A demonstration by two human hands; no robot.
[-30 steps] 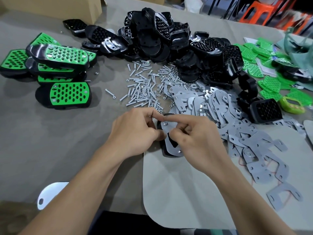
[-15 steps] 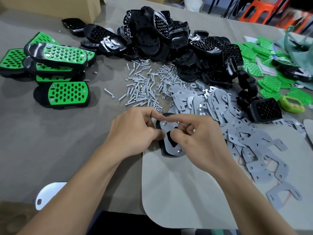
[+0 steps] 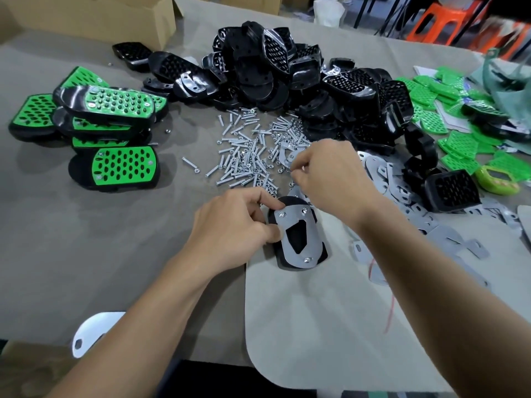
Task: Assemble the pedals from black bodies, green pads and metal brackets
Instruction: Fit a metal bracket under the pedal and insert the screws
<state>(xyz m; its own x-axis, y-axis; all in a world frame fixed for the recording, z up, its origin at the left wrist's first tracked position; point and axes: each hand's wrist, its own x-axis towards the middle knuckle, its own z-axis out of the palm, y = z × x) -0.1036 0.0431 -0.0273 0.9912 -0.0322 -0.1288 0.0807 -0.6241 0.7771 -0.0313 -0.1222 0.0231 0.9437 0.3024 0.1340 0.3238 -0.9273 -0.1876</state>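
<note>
grey-covered table (image 3: 86, 239), seen from the worker's side; clock directions are read from the middle of the view.

- pale mat (image 3: 316, 326), at 6 o'clock, lying on the table.
- heap of black bodies (image 3: 258, 73), at 12 o'clock, trailing round toward 2 o'clock.
- cardboard box (image 3: 100, 18), at 11 o'clock, on the far edge.
- finished pedals (image 3: 109, 104), at 10 o'clock, stacked with their green faces up.
- loose green pads (image 3: 459, 150), at 2 o'clock, beside the black heap.
- spare metal brackets (image 3: 385, 179), at 3 o'clock, overlapping in a flat drift.
- screws (image 3: 244, 156), just past centre toward 12 o'clock, between the finished pedals and the brackets.
- left hand (image 3: 230, 225), at centre, fingers and thumb curled round the left edge of the pedal in work.
- right hand (image 3: 324, 170), toward 1 o'clock, fingertips drawn into a pinch at the right edge of the screws; whether anything lies between them cannot be told.
- pedal in work: one black body (image 3: 288, 201), face down at the near-left corner of the mat, with a fitted bracket (image 3: 314, 244) flat on top.
- three fasteners (image 3: 307, 259) on that bracket, two at its far end and one at its near end.
</note>
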